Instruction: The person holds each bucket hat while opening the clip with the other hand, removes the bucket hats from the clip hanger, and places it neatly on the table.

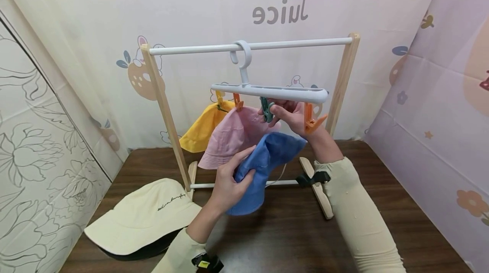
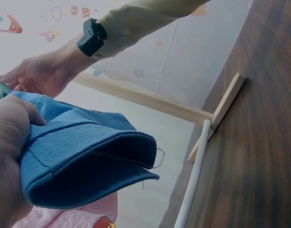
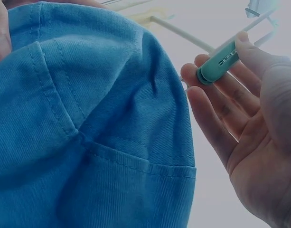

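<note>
My left hand [image 1: 229, 177] grips a blue bucket hat [image 1: 263, 167] by its brim and holds it up under a white clip hanger [image 1: 271, 91]. The hanger hangs from the white rail [image 1: 250, 46] of a small wooden rack. My right hand [image 1: 292, 116] pinches the green clip [image 1: 266, 109] on the hanger between thumb and fingers, just above the hat's crown [image 3: 88, 123]. In the right wrist view the green clip [image 3: 219, 64] sits in those fingers. A yellow hat [image 1: 204, 126] and a pink hat [image 1: 233, 135] hang clipped on the left. An orange clip [image 1: 311, 122] hangs free on the right.
A cream bucket hat [image 1: 145, 215] lies on the dark wooden table [image 1: 401, 205] at the front left, on top of a black one [image 1: 149, 249]. The rack's wooden feet [image 1: 318, 194] and lower white bar [image 1: 244, 184] stand mid-table. Printed fabric walls close in on all sides.
</note>
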{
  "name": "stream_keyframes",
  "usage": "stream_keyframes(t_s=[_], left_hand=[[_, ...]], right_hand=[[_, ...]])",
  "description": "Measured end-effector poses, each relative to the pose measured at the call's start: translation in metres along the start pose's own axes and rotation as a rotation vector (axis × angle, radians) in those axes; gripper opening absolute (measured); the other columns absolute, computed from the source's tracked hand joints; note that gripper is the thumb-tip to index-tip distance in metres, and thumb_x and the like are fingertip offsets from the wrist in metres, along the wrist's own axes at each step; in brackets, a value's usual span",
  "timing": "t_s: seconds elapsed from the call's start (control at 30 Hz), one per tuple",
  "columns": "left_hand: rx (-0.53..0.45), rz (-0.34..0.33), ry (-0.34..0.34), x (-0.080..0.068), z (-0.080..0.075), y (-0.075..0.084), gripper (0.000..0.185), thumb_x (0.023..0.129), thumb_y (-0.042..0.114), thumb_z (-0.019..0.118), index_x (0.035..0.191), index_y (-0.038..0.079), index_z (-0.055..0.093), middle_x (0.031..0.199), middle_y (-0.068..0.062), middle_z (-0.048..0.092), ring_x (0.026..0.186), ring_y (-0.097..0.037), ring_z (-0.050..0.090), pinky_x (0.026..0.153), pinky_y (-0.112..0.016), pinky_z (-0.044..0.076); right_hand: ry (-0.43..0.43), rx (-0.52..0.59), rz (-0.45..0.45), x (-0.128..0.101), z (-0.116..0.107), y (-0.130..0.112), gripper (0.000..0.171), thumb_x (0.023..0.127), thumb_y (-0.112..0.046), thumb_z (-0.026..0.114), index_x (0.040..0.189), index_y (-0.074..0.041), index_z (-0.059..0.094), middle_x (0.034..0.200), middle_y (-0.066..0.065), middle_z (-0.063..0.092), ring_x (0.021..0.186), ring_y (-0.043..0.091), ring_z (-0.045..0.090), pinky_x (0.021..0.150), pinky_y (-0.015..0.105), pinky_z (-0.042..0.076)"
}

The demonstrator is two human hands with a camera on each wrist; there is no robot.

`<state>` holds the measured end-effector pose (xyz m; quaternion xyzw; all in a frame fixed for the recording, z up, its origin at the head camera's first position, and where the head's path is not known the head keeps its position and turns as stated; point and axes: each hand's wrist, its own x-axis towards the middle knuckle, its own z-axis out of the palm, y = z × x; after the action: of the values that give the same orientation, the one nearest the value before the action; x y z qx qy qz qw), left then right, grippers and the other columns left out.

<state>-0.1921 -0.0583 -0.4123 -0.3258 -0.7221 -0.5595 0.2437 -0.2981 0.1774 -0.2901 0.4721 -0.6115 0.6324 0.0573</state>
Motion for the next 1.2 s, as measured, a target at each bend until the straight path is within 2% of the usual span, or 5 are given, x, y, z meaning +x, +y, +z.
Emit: stream_keyframes(t_s=[0.27,0.5,0.67,0.9,1.2], left_hand=[[0.009,-0.004,-0.005,-0.002,-0.001,0.000,0.056,0.096,-0.007,0.079,0.149,0.003,0.068,0.139,-0.019,0.081,0.122,-0.035,0.081,0.113,-0.032,0.063],[0.003,0.009,0.000,-0.002,0.000,-0.001,0.055,0.095,-0.008,0.078,0.148,0.003,0.068,0.137,-0.019,0.081,0.120,-0.028,0.081,0.111,-0.022,0.060],[0.010,0.006,-0.004,-0.003,-0.001,-0.002,0.055,0.095,-0.007,0.078,0.149,0.004,0.068,0.139,-0.018,0.081,0.121,-0.026,0.080,0.112,-0.022,0.059],[0.017,-0.016,-0.012,-0.005,0.000,-0.001,0.056,0.095,-0.006,0.078,0.149,0.005,0.068,0.142,-0.017,0.080,0.122,-0.032,0.081,0.114,-0.028,0.061],[0.005,-0.028,-0.029,-0.007,0.000,-0.002,0.055,0.096,-0.006,0.078,0.149,0.005,0.068,0.144,-0.017,0.079,0.124,-0.036,0.080,0.115,-0.034,0.062]], right_hand=[[-0.017,0.022,0.005,-0.001,-0.001,0.001,0.045,0.102,-0.045,0.082,0.140,-0.023,0.071,0.114,-0.006,0.088,0.091,0.010,0.087,0.073,0.024,0.068],[-0.004,0.034,0.014,-0.003,-0.003,0.000,0.041,0.104,-0.038,0.082,0.139,-0.020,0.073,0.115,-0.004,0.089,0.094,0.010,0.086,0.072,0.023,0.067],[0.018,0.011,0.018,-0.003,-0.003,-0.003,0.039,0.104,-0.040,0.081,0.138,-0.024,0.074,0.115,-0.006,0.088,0.097,0.008,0.086,0.074,0.023,0.067],[0.037,-0.017,0.007,-0.003,-0.002,-0.010,0.031,0.110,-0.026,0.075,0.140,-0.023,0.077,0.117,-0.003,0.088,0.100,0.010,0.086,0.083,0.024,0.069],[0.031,-0.003,-0.018,-0.003,0.000,-0.011,0.030,0.109,-0.034,0.076,0.138,-0.026,0.079,0.115,-0.005,0.088,0.090,0.008,0.085,0.081,0.024,0.069]])
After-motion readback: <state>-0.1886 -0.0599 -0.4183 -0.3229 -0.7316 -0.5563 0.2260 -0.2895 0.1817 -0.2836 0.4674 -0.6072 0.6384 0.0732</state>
